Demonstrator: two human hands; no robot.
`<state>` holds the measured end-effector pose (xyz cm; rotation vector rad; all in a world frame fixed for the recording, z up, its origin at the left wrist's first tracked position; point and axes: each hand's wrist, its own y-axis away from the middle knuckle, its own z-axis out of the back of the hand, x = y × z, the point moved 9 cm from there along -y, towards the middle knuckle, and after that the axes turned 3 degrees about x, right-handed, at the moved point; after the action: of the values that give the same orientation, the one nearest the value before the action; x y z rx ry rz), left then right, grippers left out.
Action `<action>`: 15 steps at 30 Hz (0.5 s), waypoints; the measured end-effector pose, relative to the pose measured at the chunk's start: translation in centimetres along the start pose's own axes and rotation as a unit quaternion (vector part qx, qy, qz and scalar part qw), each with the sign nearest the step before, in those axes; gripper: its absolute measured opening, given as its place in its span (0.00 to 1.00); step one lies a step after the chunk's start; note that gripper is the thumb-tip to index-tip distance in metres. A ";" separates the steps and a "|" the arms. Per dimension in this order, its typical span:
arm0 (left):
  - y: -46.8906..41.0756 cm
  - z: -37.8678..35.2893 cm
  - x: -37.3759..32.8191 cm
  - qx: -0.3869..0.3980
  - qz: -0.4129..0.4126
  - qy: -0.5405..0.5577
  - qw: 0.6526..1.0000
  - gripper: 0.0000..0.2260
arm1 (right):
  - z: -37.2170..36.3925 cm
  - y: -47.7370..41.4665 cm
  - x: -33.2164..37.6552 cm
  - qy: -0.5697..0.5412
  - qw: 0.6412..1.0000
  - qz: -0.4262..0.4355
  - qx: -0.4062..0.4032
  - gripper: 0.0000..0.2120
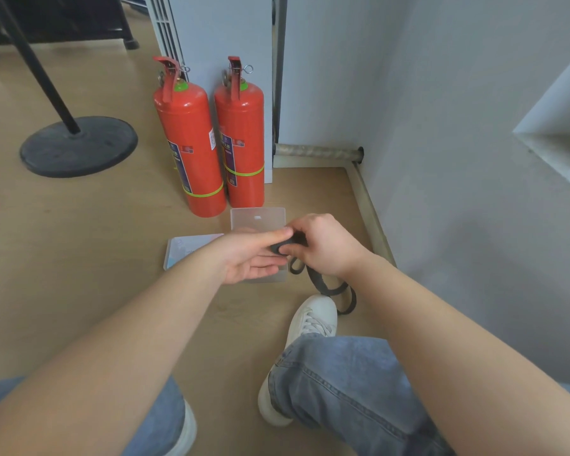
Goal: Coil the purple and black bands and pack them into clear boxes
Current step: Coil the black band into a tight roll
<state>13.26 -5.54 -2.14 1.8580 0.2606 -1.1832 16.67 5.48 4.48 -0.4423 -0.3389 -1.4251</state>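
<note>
We have the black band (329, 286) partly rolled between our two hands, just above the open clear box (257, 222) that sits on the floor in front of the two fire extinguishers (211, 143). Our left hand (250, 255) lies palm up with its fingers (277, 233) pinching the small coil from the left, while the right hand (323, 245) is curled over the coil from the other side, its fingers pressed onto the roll. The loose tail hangs down from the hands and loops on the floor beside our white shoe (313, 317). It drapes limp, so we judge it soft, light and flat, probably stretchy, with a springy wish to unroll the moment our grip slackens. The safest hold seems to be across the flat faces of the coil, thumb on one side and fingers on the other, with the free hand feeding the tail in under slight tension. A second flat clear box (181, 251) lies on the floor to the left, partly hidden by our left wrist. We see no purple band from here.
</note>
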 end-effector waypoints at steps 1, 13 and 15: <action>0.0 0.1 -0.1 -0.011 -0.008 -0.005 1.000 0.14 | 0.0 0.0 0.1 0.004 1.000 0.005 0.000 0.06; 0.5 -0.6 -1.3 0.035 -0.058 0.032 0.997 0.09 | 0.7 0.9 -2.4 -0.190 0.976 -0.102 -0.018 0.04; 0.8 0.3 -2.3 -0.001 -0.110 -0.092 0.990 0.10 | 0.3 0.9 -2.5 -0.183 0.977 -0.112 -0.008 0.04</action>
<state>12.35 -5.57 0.14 1.7372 0.3689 -1.4956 17.29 7.92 3.46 -0.6998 -0.6922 -1.5649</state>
